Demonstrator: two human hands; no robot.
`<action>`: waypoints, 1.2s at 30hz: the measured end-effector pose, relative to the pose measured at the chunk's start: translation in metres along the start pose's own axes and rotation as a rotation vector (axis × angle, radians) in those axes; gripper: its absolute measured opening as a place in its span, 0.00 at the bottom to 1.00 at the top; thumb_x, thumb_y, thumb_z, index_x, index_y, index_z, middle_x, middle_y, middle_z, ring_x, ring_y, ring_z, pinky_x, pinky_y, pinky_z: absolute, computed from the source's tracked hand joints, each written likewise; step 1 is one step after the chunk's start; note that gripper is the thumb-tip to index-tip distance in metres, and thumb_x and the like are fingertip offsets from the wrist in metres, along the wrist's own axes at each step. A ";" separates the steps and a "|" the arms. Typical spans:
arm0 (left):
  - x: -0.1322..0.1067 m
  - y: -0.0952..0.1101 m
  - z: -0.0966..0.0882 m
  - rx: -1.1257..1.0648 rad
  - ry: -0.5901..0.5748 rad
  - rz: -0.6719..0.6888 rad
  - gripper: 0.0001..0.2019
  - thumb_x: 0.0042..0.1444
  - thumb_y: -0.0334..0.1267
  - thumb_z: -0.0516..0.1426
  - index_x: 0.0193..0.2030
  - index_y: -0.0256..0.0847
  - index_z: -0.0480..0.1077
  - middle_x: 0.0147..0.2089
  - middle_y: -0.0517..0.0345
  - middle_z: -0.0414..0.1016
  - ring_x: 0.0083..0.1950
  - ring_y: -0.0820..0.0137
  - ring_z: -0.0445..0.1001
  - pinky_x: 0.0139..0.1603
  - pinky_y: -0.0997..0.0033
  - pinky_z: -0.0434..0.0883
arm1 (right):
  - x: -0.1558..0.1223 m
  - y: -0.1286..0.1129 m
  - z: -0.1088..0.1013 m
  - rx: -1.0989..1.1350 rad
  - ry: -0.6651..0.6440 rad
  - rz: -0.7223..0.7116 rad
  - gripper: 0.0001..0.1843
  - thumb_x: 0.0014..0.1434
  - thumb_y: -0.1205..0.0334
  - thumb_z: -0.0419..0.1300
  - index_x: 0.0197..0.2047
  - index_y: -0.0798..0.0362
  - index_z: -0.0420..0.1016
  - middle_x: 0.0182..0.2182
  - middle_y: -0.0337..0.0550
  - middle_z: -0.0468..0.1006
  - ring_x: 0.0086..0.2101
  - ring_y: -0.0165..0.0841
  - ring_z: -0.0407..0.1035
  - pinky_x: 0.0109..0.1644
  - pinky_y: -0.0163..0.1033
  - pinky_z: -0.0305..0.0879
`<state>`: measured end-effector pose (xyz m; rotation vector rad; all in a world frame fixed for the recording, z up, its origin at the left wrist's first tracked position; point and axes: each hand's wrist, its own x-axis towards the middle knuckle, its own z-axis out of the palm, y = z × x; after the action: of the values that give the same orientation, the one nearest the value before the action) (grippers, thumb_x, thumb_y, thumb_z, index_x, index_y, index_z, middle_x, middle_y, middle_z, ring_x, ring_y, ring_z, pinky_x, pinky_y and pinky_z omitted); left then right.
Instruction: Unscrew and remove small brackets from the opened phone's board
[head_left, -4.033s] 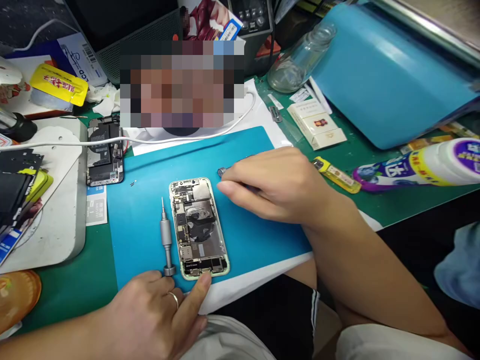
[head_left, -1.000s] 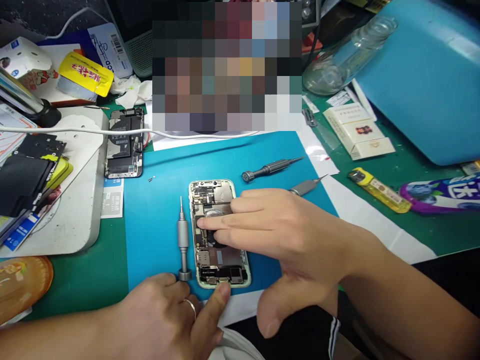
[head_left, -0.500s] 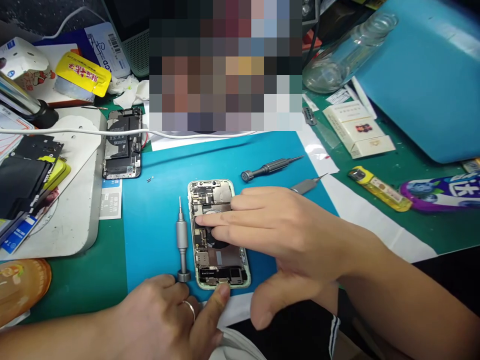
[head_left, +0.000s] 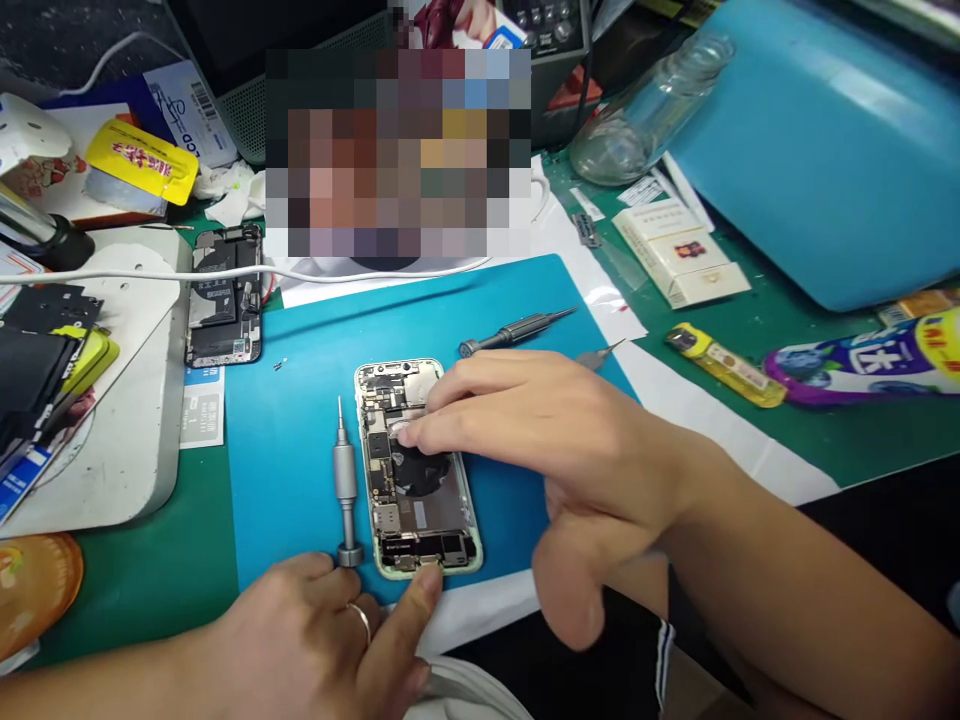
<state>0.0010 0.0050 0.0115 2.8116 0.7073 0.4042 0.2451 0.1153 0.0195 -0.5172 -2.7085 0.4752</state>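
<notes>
An opened phone with a pale green frame lies on a blue mat, its boards and parts exposed. My right hand reaches across it with fingers stretched out, the fingertips resting on the parts in the upper half. My left hand sits at the mat's near edge with fingers curled and a ring on one; its thumb presses the phone's bottom edge. A silver screwdriver lies just left of the phone, its base by my left knuckles. Neither hand holds a tool.
A dark screwdriver and a thin grey tool lie behind my right hand. A second opened phone and tiny screws sit at the mat's far left. A lighter, cigarette pack, glass jar and white cable surround the mat.
My right hand left the dark screwdriver, came onto the phone, and its fingertips have now slid slightly toward the phone's top. My left hand has stayed at the bottom edge.
</notes>
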 end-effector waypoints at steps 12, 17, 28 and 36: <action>-0.001 0.000 0.000 0.006 -0.002 0.001 0.17 0.73 0.34 0.47 0.58 0.23 0.69 0.20 0.66 0.67 0.19 0.71 0.69 0.18 0.67 0.65 | 0.002 -0.001 0.004 0.127 0.021 0.021 0.41 0.56 0.20 0.52 0.39 0.54 0.76 0.34 0.49 0.75 0.40 0.42 0.68 0.44 0.46 0.66; 0.000 0.001 0.001 -0.006 0.004 -0.003 0.18 0.73 0.34 0.46 0.59 0.22 0.68 0.20 0.66 0.68 0.19 0.70 0.69 0.18 0.66 0.65 | 0.002 -0.001 0.004 0.111 0.011 0.012 0.41 0.55 0.20 0.54 0.40 0.54 0.76 0.35 0.49 0.75 0.40 0.42 0.68 0.44 0.45 0.66; 0.000 0.000 0.000 -0.011 0.007 -0.003 0.17 0.73 0.34 0.46 0.58 0.23 0.69 0.19 0.66 0.67 0.18 0.69 0.68 0.16 0.65 0.65 | 0.001 0.001 0.003 0.099 0.117 -0.016 0.38 0.66 0.27 0.44 0.41 0.55 0.76 0.35 0.48 0.78 0.39 0.39 0.71 0.42 0.43 0.67; 0.000 0.001 0.003 -0.016 0.028 -0.006 0.17 0.72 0.34 0.48 0.59 0.22 0.68 0.20 0.66 0.68 0.19 0.69 0.69 0.16 0.65 0.67 | 0.006 0.000 0.006 -0.036 0.194 -0.041 0.14 0.73 0.58 0.53 0.43 0.57 0.77 0.51 0.53 0.80 0.48 0.40 0.71 0.53 0.48 0.71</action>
<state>0.0022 0.0035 0.0090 2.7938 0.7144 0.4469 0.2376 0.1164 0.0155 -0.4897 -2.5403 0.3461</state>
